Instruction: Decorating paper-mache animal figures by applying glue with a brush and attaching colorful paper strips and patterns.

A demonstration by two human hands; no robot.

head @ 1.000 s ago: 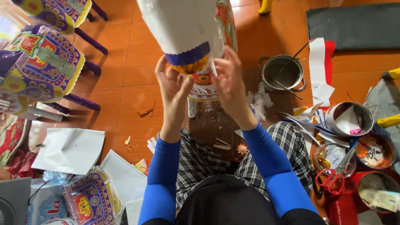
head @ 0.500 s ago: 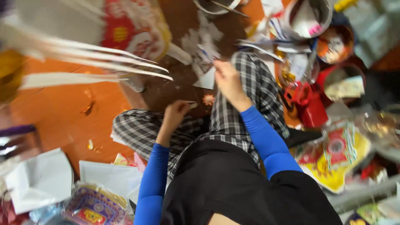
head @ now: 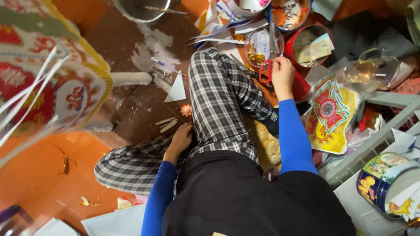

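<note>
Fingers of the right hand (head: 282,74) grip one pair of red-handled scissors (head: 265,72).

**Crowded right, open floor left**

Your right hand (head: 282,76) sits hemmed in by the red-handled scissors (head: 265,72), the clear bowl (head: 264,43) and the red tin (head: 311,46). Left of your left hand (head: 180,140), bare brown floor (head: 131,109) lies open, with only paper scraps (head: 166,124) and the white triangle (head: 177,91).

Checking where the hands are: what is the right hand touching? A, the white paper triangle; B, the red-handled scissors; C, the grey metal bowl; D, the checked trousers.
B: the right hand rests on the red-handled scissors beside the clear plastic cup.
</note>
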